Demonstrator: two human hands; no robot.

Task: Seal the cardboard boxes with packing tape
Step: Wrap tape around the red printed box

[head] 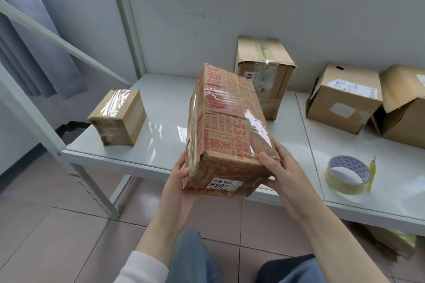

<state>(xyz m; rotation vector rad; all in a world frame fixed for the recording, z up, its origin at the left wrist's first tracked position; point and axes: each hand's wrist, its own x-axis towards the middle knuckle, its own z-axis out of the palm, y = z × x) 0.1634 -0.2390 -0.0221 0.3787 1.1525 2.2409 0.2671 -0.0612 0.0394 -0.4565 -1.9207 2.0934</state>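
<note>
Two hands, left hand (181, 181) and right hand (284, 182), clasp the red-printed taped cardboard box (227, 126) at frame centre, tilted, probably for seam inspection; yellowish tape roll (345, 187) rests lower right.

Five cardboard boxes: one red-printed box (227, 126), a small box (117, 117) to its left; a tall box (264, 71), labelled box (342, 101) and crumpled box (404, 108) to its right. One tape roll (348, 174).

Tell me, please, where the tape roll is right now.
In the head view, the tape roll lies on the shelf near its front edge, just right of the right hand holding the printed box.
</note>
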